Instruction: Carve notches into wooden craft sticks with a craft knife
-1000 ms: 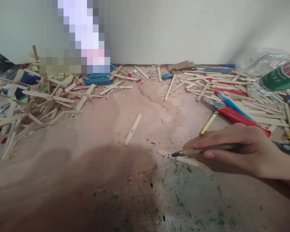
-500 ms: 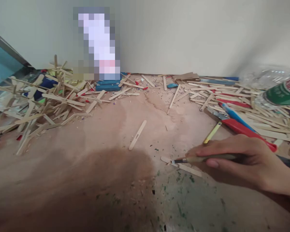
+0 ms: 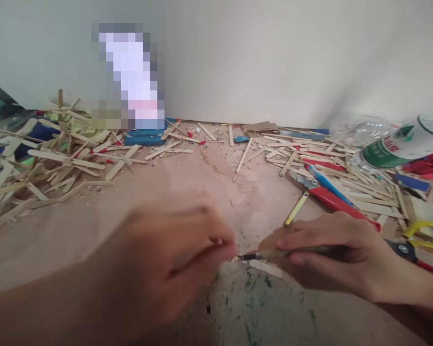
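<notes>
My right hand grips a slim craft knife like a pen, its dark blade tip pointing left just above the table. Under the knife lies a flat wooden stick. My left hand is blurred by motion at the lower left. Its fingertips are pinched together right at the blade tip, near the stick's left end. What they pinch is hidden by the blur.
A heap of wooden sticks fills the left side and another spread covers the right. A red and blue cutter, a brass-coloured tool, a lying plastic bottle and yellow-handled pliers sit to the right. The wall stands behind.
My left hand has come into view from the lower left and reached the blade tip. The lone stick in mid-table is now hidden behind it. My right hand keeps the knife.
</notes>
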Demonstrator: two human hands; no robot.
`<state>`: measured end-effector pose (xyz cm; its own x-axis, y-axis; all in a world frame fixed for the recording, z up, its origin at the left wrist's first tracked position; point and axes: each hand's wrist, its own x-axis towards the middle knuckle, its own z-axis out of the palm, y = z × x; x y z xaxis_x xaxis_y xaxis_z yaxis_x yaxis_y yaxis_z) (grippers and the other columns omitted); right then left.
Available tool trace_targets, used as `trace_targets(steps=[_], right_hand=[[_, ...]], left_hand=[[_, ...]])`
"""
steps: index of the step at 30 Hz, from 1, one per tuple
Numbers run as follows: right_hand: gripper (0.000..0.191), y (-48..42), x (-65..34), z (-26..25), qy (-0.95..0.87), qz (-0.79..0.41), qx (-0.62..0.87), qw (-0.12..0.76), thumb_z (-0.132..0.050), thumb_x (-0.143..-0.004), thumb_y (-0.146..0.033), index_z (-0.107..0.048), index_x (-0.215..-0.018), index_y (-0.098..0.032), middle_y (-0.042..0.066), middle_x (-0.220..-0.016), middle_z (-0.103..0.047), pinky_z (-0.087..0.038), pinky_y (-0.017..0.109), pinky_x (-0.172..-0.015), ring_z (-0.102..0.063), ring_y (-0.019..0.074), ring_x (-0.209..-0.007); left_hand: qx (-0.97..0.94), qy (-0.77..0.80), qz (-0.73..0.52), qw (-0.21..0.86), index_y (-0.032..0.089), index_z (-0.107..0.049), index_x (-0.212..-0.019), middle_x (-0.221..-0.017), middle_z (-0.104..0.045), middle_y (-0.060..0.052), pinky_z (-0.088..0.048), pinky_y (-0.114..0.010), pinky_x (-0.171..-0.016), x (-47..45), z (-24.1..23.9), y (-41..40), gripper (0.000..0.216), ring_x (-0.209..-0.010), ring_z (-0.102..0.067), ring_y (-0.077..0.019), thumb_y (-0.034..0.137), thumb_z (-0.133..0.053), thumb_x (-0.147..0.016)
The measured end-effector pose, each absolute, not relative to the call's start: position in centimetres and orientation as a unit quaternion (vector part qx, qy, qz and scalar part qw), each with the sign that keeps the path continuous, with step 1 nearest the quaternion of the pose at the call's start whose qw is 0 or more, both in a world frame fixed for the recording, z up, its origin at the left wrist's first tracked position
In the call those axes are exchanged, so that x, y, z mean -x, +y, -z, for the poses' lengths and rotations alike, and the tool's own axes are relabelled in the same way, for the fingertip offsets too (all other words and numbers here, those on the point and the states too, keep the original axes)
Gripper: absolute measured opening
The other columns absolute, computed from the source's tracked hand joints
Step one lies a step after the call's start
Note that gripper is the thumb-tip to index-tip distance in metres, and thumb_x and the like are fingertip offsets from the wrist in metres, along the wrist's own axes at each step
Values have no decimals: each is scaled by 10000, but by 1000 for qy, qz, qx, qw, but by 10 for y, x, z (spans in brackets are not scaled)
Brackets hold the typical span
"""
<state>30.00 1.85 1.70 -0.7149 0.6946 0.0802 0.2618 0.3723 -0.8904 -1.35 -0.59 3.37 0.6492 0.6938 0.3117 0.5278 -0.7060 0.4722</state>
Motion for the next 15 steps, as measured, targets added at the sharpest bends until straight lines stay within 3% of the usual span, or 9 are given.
trace_targets(steps=[3, 9, 15], right_hand=[[262, 19, -302, -14, -797, -475, 297, 228, -695, -1002, -115, -821, -1208, -217, 82, -1072, -852, -611, 194, -718, -802, 139, -846], [237, 20, -306, -9, -795, -490, 289, 214, -701, -1007, -129, -812, -1211, -175, 106, -985, -846, -627, 259, -774, -808, 173, -866], [234, 19, -304, -11, -809, -474, 276, 213, -685, -1018, -125, -809, -1204, -193, 100, -1030, -853, -636, 271, -814, -815, 180, -929]], left_hand=[[-899, 321, -234, 187, 211, -721, -945, -907, -716, 5, -511, -280, -746, 0, -21, -6, 383, -802, -655, -149, 342, -439, -1168], [-920, 282, -230, 146, 201, -701, -994, -938, -716, 5, -446, -315, -800, -3, -5, -8, 249, -814, -629, -160, 177, -489, -1123], [-931, 267, -211, 134, 187, -681, -963, -922, -702, -14, -441, -334, -807, -1, 2, -7, 291, -820, -609, -175, 50, -448, -1070]])
